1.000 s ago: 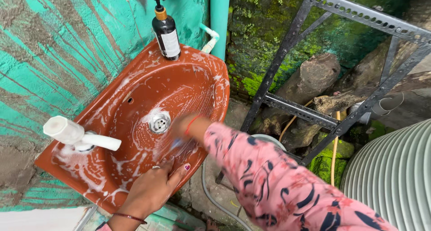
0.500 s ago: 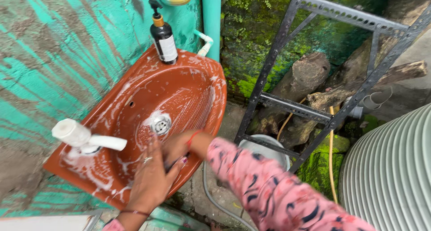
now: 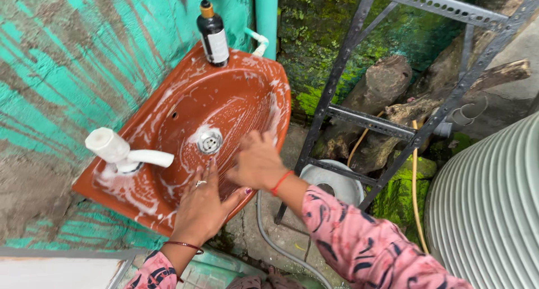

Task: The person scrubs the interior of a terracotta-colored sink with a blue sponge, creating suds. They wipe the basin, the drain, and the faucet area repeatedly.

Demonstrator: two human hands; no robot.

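Sink (image 3: 168, 112): I see a brown basin, centre left of frame, fixed to the teal wall (image 3: 73, 53) and streaked all over with white suds; both my hands are in its lower right part.
Left hand (image 3: 201, 206): lower centre, lying flat on the near rim with palm down and fingers spread loose, gripping nothing; I judge it rests there to steady me against the slippery bowl. A ring shows on one finger, a thin bangle at the wrist.
Right hand (image 3: 257, 164): just right of the left one, nearly touching it, fingers curled down over the rim's inner slope; whether it clutches a cloth or sponge underneath I cannot tell. A red thread circles the wrist.
Drain (image 3: 209, 142): centre of the bowl, just above my fingertips, ringed with foam.
Tap (image 3: 120, 152): white, at left of the sink, spout pointing toward the drain.
Bottle (image 3: 213, 33): dark pump dispenser, upright on the far rim at top centre, well apart from my hands.
Rack (image 3: 393, 120): black metal frame at right, beside a ribbed grey tank (image 3: 488, 210).
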